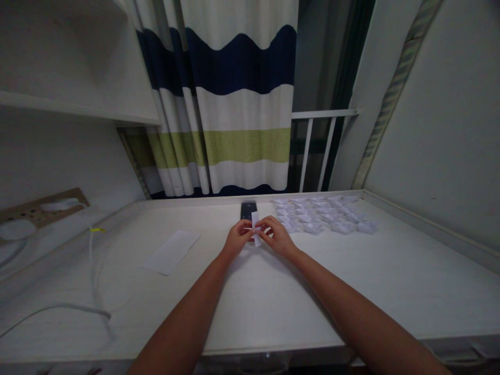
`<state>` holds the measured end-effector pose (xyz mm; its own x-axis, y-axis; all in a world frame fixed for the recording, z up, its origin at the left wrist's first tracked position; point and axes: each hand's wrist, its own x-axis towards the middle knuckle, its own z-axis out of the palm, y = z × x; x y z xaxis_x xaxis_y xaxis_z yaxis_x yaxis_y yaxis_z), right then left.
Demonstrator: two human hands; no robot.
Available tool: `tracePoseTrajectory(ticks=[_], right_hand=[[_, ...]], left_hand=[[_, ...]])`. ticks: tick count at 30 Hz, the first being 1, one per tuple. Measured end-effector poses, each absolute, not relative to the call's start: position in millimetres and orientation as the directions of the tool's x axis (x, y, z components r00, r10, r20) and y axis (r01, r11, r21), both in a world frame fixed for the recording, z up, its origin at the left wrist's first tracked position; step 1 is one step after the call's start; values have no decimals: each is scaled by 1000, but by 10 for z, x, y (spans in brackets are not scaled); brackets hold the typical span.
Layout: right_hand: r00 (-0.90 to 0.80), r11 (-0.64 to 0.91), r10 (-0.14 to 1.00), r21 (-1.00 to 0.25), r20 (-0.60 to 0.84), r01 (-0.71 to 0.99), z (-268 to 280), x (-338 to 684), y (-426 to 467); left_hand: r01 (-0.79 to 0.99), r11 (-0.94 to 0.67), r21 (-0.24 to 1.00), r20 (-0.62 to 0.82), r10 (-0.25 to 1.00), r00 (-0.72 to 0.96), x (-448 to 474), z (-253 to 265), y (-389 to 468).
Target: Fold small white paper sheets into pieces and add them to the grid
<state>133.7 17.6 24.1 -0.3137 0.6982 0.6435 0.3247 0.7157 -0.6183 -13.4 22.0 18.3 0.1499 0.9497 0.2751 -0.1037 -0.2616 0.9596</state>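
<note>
Between my two hands is a small folded piece of white paper [255,221], with strips sticking out up and down. My left hand [236,238] pinches its left side. On the right side, my right hand [276,237] grips it with thumb and fingertips. The paper is held a little above the white desk [269,307]. Just behind it lies a dark phone [247,209], partly covered by my fingers and the paper. Rows of several folded white paper pieces [318,214] sit at the back right of the desk.
A flat sheet of white paper [172,252] lies left of my hands. White cables [91,255] run over the desk's left side from a power strip [62,204] by the wall. A striped curtain [246,112] hangs behind the desk, beside a white railing [324,114].
</note>
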Motion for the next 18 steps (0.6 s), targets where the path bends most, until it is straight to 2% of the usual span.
tracePoseTrajectory(ticks=[9,18], right_hand=[[-254,678,734,-668,629,306,229,1338,204],[-224,636,772,-733,595,242,197,1328,232]], left_hand=[[-150,-263,953,286,944,165,-129,203,191],[-105,-279,955,296,929,223,-156,125,257]])
